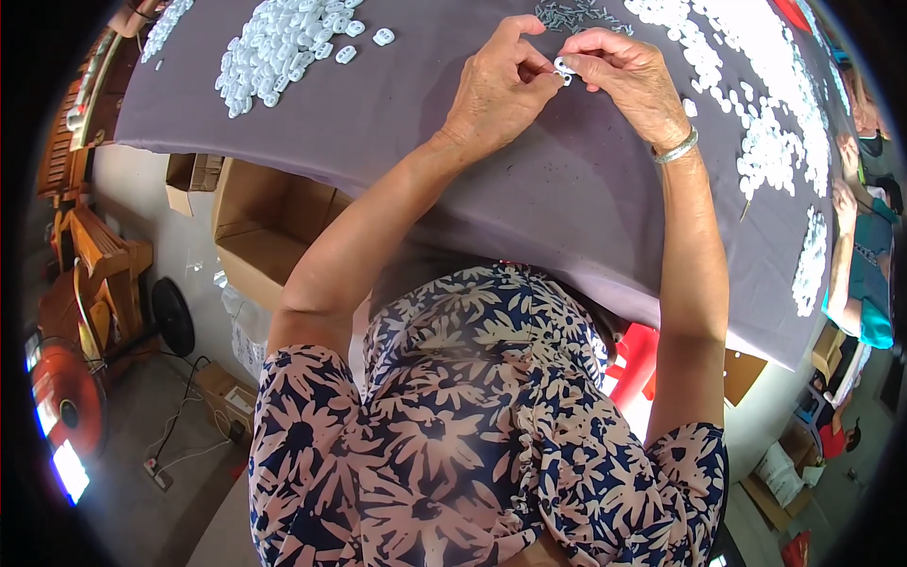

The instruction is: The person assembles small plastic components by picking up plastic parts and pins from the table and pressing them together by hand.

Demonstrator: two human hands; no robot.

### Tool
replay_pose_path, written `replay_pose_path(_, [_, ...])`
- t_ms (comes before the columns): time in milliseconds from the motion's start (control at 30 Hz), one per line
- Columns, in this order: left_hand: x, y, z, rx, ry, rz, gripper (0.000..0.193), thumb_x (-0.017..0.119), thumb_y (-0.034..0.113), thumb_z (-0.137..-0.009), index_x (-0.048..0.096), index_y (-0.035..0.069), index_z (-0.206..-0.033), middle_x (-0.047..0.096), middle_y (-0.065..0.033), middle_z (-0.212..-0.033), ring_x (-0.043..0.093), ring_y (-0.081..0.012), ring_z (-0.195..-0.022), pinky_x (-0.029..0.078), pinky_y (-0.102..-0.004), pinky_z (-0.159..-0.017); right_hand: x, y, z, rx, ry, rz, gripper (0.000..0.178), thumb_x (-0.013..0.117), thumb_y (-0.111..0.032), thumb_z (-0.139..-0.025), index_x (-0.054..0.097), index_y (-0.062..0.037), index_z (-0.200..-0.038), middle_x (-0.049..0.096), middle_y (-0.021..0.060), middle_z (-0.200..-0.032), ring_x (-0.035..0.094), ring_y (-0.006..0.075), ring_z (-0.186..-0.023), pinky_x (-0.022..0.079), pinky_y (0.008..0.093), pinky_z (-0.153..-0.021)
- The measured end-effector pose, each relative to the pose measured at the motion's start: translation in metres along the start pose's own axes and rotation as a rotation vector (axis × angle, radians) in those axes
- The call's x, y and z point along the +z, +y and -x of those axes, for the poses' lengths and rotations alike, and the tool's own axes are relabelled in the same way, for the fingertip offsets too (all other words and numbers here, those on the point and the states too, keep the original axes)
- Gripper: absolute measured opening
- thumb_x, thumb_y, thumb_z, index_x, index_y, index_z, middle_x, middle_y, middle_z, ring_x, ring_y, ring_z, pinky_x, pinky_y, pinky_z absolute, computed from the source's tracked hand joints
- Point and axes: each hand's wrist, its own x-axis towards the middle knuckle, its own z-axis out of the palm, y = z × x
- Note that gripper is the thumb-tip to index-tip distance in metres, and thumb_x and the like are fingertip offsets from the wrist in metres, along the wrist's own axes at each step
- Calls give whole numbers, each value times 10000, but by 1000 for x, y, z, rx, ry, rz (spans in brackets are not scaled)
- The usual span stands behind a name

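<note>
A small white part [564,68] sits pinched between the fingertips of both hands, held just above the grey cloth [557,189] covering the desk. The left hand [499,90] closes thumb and forefinger on the part's left side; the right hand [631,80] closes its fingertips on the right side, so each grip is tight around the same piece. The right wrist wears a silver bangle [676,148]. Beyond the hands lies a small heap of grey screws [576,13]. A big pile of white parts [274,47] spreads on the cloth to the left, well apart from the hands, and another wide scatter of white parts [765,104] runs along the right side. Under the desk's near edge stands an open cardboard box [260,231]. At the right rim another person's arm [841,246] reaches along the desk.
</note>
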Motion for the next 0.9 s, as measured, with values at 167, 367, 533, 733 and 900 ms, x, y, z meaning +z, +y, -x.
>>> replay_pose_path(167, [1,-1,1,4,20,17,474,666,70,-784,462,-7,-1204,675,-79,-804,645,-160,-714,519,-296,-685,0,2,0,-12,-30,-7,91,636,-102,-886,679,-43,-941,636,-31,-855,517,37,-715,439,196,-632])
replay_pose_path(367, [0,-1,0,-36,22,35,502,671,77,-796,434,-12,-1229,663,-70,-788,628,-141,-723,513,-286,-688,2,0,0,-18,-71,-33,81,617,-44,-881,659,-38,-951,616,-37,-836,537,33,-723,457,180,-651])
replay_pose_path(533, [-6,5,-5,-193,-41,140,514,694,99,-803,429,-16,-1228,657,-55,-798,591,-106,-731,483,-264,-682,6,5,0,-135,-134,-138,235,616,107,-804,607,-38,-989,581,-43,-879,537,23,-736,470,171,-646])
replay_pose_path(733, [-12,1,-5,-241,-96,338,473,668,48,-824,440,15,-1238,637,-38,-840,553,-88,-733,456,-231,-660,13,-3,4,-165,-69,70,250,631,124,-768,592,-26,-965,551,-53,-868,499,9,-716,450,161,-626])
replay_pose_path(900, [-12,2,-4,-169,-104,339,419,652,49,-841,471,27,-1218,633,-32,-847,537,-76,-715,429,-226,-636,16,-4,6,-174,-21,69,252,665,100,-752,616,-44,-954,538,-73,-789,469,-2,-659,419,158,-575])
